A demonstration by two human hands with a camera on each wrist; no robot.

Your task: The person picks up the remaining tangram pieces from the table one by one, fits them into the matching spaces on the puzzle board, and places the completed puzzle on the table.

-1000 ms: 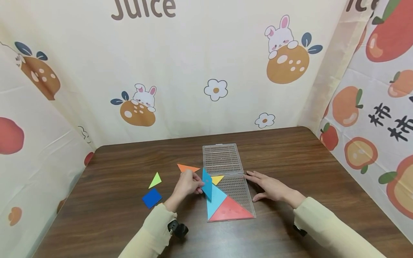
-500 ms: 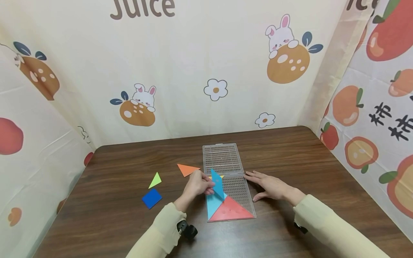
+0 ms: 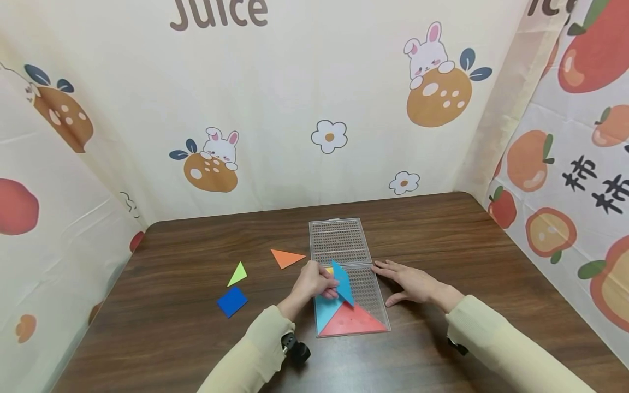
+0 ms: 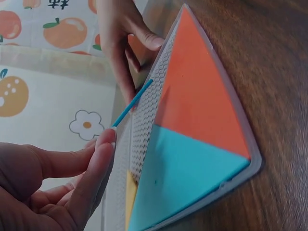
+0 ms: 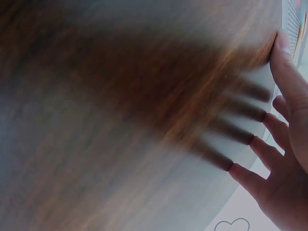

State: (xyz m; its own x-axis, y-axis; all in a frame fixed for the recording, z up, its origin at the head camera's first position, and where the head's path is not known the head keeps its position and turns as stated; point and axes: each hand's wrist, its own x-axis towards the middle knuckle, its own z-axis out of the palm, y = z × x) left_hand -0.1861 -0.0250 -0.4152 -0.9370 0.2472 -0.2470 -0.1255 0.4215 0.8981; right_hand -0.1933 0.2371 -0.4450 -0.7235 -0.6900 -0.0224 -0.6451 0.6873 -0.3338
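Note:
My left hand (image 3: 314,280) pinches a blue tangram piece (image 3: 344,283) between thumb and fingers, holding it tilted over the near half of a clear plastic case (image 3: 339,240). Edge-on, the same piece looks like a thin strip in the left wrist view. A red triangle (image 3: 351,323) and a light blue triangle (image 3: 325,312) lie in the case's near half. Part of a yellow piece (image 3: 330,270) shows behind my left fingers. My right hand (image 3: 409,283) rests with fingers spread on the table, its fingertips at the case's right edge.
Left of the case, an orange triangle (image 3: 287,258), a lime-green triangle (image 3: 238,274) and a dark blue square (image 3: 232,302) lie on the brown wooden table (image 3: 162,305). Printed curtains (image 3: 275,164) stand behind and at both sides.
The left hand has moved right with the blue piece, from the case's left edge to over its near half. The right hand has stayed in place.

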